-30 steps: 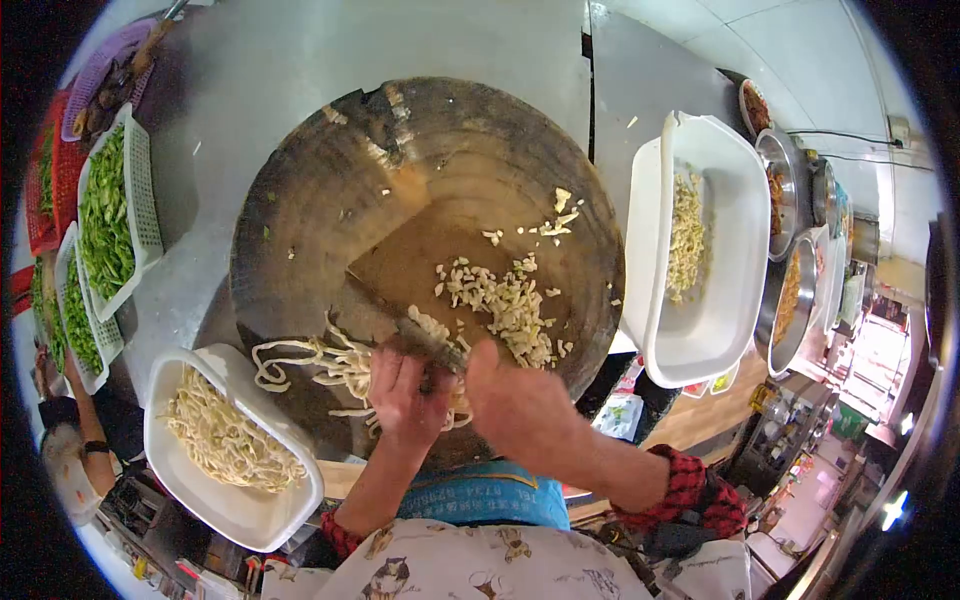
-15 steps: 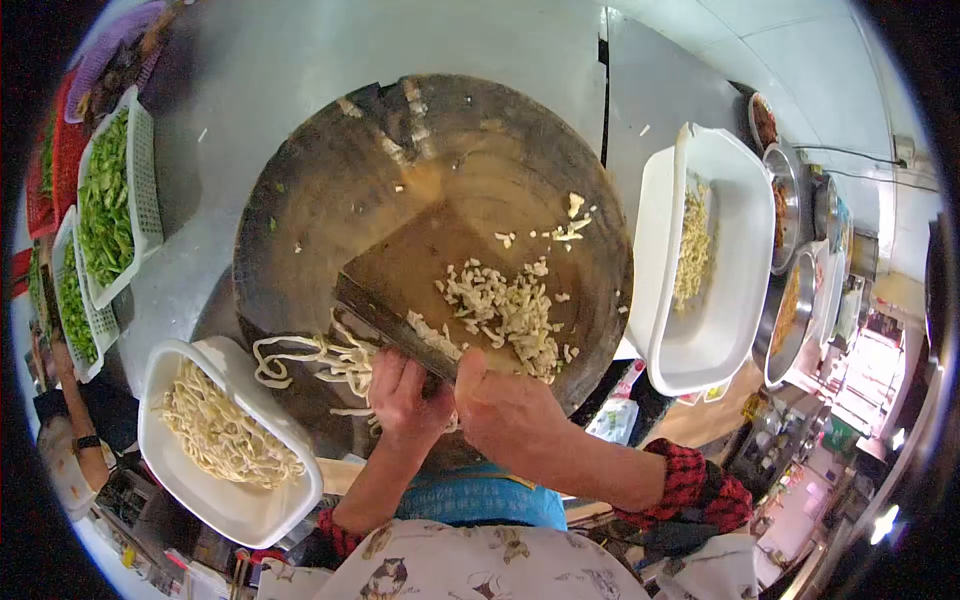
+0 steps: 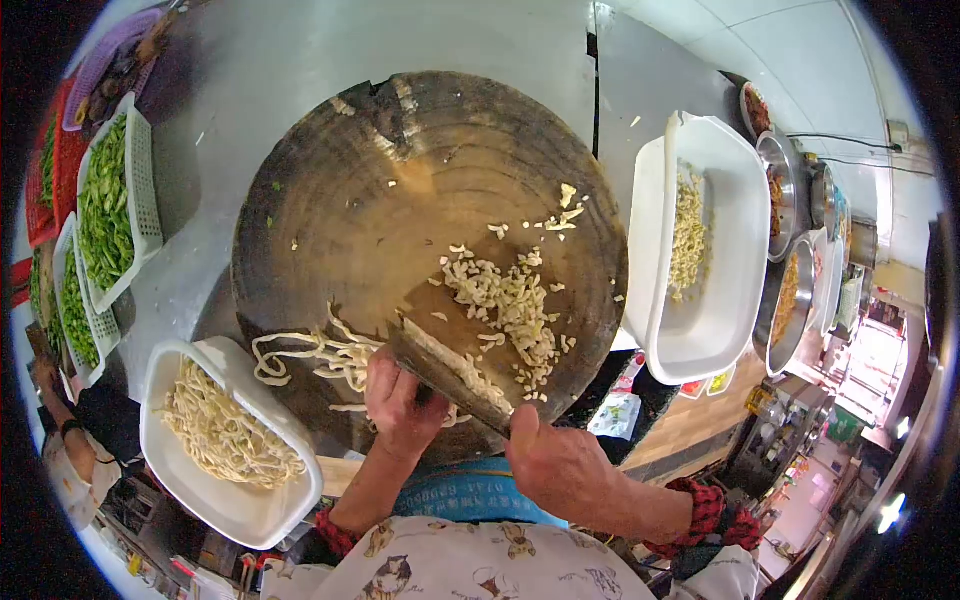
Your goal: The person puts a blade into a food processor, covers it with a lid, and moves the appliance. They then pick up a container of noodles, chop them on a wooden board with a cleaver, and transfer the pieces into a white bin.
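On the round wooden chopping board [image 3: 330,230], my right hand [image 3: 560,462] grips a cleaver [image 3: 445,375] at its handle end. The blade slants down from upper left to lower right, with pale cut bits along it. My left hand [image 3: 400,405] is closed behind the blade, fingers curled over a bunch of pale noodle-like strips [image 3: 325,355] whose loose ends trail out to the left. Its fingertips are partly hidden by the cleaver. Beyond the blade lies a pile of chopped pale pieces [image 3: 510,305], with a few scattered bits farther right.
A white tub of uncut strips [image 3: 225,425] stands at left front. To the right is a white tub [image 3: 720,340] with chopped pieces inside. Green vegetables fill baskets [image 3: 150,190] at far left, near another person's arm [image 3: 70,425]. Metal bowls [image 3: 785,310] line the right.
The cleaver has shifted right, its broad face now seen more edge-on. My right hand has moved right with it; my left hand stays almost in place.
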The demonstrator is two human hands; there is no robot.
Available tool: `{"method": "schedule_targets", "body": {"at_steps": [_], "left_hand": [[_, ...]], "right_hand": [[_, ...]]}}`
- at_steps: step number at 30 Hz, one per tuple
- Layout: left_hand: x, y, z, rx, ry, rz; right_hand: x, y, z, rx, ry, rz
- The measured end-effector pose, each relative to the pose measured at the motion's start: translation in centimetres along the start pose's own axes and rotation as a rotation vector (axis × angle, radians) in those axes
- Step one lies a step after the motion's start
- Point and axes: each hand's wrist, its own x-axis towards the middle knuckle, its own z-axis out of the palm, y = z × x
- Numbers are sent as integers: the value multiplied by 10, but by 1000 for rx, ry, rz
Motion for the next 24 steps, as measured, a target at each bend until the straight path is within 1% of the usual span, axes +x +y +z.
{"method": "schedule_targets", "body": {"at_steps": [2,5,6,7,8,9,10,11,13,15,17,18,20,21,22,24], "left_hand": [[2,0,-1,-37,12,-36],[2,1,5,16,41,-63],[-2,-1,6,14,42,-62],[-6,-3,6,-20,6,-129],[-10,-4,4,-54,-33,-196],[-14,-3,3,-55,-38,-192],[-11,-1,3,-2,-19,-119],[-5,0,3,53,6,-47],[-2,2,-4,38,-15,-31],[-5,5,-9,16,-52,-11],[-7,9,-10,15,-15,-14],[-8,9,-10,12,-15,-14],[-8,8,-10,-27,-18,39],[-8,6,-9,-30,-21,39],[-9,4,-7,-33,-23,63],[-9,2,-5,-32,-29,85]], "right_hand": [[12,-1,-1,35,-47,25],[43,-11,6,90,-22,51],[54,-18,12,5,-13,44],[61,-20,14,-81,-1,32],[65,-14,13,-83,2,29],[65,-7,10,40,87,75],[62,-1,7,158,180,118],[59,2,5,153,191,115],[50,7,4,57,318,141],[27,-1,-2,64,329,115],[0,-9,1,54,352,69],[-10,-11,11,51,352,72],[-27,-12,33,49,239,114],[-29,-17,39,10,177,221],[-25,-19,44,12,176,227],[-12,-19,57,49,36,416]]}}
